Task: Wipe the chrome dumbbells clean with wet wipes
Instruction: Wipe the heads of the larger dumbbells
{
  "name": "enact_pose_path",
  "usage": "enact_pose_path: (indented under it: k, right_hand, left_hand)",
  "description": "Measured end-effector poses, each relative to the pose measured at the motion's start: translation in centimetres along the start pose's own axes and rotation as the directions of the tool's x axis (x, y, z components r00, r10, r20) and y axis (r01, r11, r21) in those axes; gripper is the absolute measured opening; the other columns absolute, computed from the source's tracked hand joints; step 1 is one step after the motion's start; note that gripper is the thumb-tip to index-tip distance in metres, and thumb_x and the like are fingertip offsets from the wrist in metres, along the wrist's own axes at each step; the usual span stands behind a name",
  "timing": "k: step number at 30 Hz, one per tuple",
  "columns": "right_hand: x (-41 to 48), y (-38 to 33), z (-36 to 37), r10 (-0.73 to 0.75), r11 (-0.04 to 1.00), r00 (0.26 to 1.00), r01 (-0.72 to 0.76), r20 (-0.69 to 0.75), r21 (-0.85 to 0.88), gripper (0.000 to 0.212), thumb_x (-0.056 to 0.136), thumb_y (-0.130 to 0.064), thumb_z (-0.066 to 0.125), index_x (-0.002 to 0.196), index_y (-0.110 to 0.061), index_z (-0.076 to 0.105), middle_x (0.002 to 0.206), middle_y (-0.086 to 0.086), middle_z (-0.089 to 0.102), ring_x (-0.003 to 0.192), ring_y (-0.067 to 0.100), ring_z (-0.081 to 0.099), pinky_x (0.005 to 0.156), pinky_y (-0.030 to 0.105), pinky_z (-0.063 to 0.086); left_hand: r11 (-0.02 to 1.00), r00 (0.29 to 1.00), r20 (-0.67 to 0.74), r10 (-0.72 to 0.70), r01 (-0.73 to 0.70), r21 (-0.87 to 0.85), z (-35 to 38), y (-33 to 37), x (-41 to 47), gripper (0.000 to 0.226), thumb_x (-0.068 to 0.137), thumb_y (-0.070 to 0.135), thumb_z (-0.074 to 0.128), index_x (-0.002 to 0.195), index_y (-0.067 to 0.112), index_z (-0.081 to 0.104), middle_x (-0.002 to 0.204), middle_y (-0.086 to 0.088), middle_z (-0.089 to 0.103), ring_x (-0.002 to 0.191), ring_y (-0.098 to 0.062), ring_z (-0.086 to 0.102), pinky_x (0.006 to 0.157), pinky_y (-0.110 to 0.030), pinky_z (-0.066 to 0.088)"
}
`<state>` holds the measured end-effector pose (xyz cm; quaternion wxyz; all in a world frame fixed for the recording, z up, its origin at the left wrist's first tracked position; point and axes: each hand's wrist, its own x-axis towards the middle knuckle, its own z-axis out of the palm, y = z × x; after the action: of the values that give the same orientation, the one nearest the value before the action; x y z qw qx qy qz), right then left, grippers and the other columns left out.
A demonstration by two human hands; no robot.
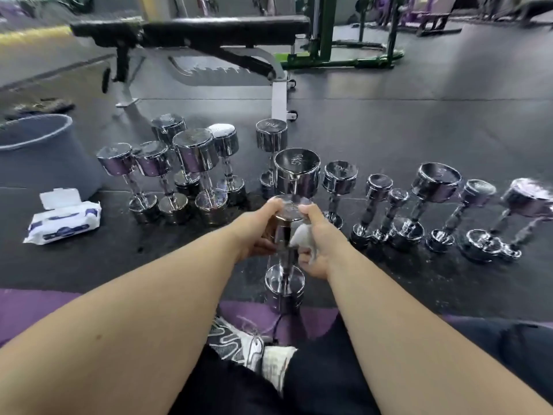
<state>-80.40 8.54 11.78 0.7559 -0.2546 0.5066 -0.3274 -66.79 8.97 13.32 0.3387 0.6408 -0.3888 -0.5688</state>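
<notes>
Head view | wipes pack [64, 221] lying open on floor, far left | left cluster of dumbbells [196, 154] standing on end, cleaned or not: cannot tell | left grip [254, 232] curling round top head of upright dumbbell [284, 284], which is standing on floor between both arms | right grip [318, 241] pinching wet wipe [299, 236] against its handle | right row of dumbbells [435, 182] waiting on floor, probably still to do; task judged as running roughly midway
</notes>
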Motion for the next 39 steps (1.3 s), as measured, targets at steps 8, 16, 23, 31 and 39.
enact_pose_path:
  k: [8, 16, 23, 31, 39]
  right_hand:
    - [-2.1, -4.7, -3.9, 0.045, 0.920, 0.997, -0.068, -0.069, -0.385, 0.032, 0.088, -0.048, 0.053, 0.075, -0.019, 0.051, 0.061, 0.003, 0.053, 0.040, 0.016, 0.044, 0.037, 0.018, 0.033]
    - [-2.8, -5.9, -1.6, -0.804, 0.241, 0.593, 0.393, 0.045, -0.888, 0.032, 0.087, -0.016, 0.040, 0.108, -0.001, 0.058, 0.107, 0.010, 0.054, 0.098, 0.026, 0.047, 0.077, 0.025, 0.030]
    - [-2.2, -3.8, -3.2, -0.578, -0.315, 0.746, 0.170, 0.331, -0.934, 0.047, 0.104, -0.025, 0.026, 0.148, -0.015, 0.039, 0.154, 0.004, 0.040, 0.143, 0.018, 0.033, 0.121, 0.045, 0.002]
    - [-3.5, -2.0, -1.8, -0.524, -0.368, 0.741, 0.248, 0.420, -0.896, 0.048, 0.107, -0.025, 0.022, 0.154, -0.014, 0.027, 0.164, 0.003, 0.015, 0.151, 0.018, 0.010, 0.121, 0.041, 0.002]
    - [-3.5, -1.4, 0.7, -0.529, -0.331, 0.779, 0.177, 0.337, -0.927, 0.053, 0.102, -0.021, 0.012, 0.147, -0.003, 0.033, 0.157, 0.015, 0.027, 0.147, 0.026, 0.019, 0.117, 0.044, 0.017]
  left_hand:
    - [0.995, 0.997, -0.044, 0.057, -0.060, -0.082, 4.3, -0.1, 2.9, 0.043, 0.089, 0.054, 0.057, 0.086, 0.012, 0.066, 0.070, -0.007, 0.070, 0.062, -0.022, 0.064, 0.061, -0.024, 0.048]
    - [0.983, 0.995, 0.098, 0.004, 0.015, -0.184, 3.7, -0.6, 2.5, 0.055, 0.092, 0.066, 0.042, 0.102, 0.017, 0.064, 0.076, -0.002, 0.072, 0.070, -0.018, 0.066, 0.078, -0.031, 0.051]
    - [0.951, 0.991, 0.130, -0.039, 0.077, -0.299, 2.4, -1.2, 2.4, 0.071, 0.096, 0.068, 0.027, 0.099, 0.005, 0.060, 0.072, -0.006, 0.067, 0.064, -0.021, 0.064, 0.069, -0.034, 0.055]
    - [0.951, 0.992, 0.110, -0.056, 0.087, -0.297, 2.3, -1.3, 2.8, 0.069, 0.098, 0.065, 0.025, 0.102, 0.006, 0.059, 0.079, -0.008, 0.064, 0.064, -0.020, 0.063, 0.063, -0.033, 0.055]
    - [0.936, 0.998, 0.067, -0.015, 0.038, -0.350, 1.7, -0.8, 1.9, 0.057, 0.102, 0.057, 0.025, 0.100, 0.011, 0.060, 0.087, -0.009, 0.062, 0.073, -0.023, 0.059, 0.067, -0.036, 0.053]
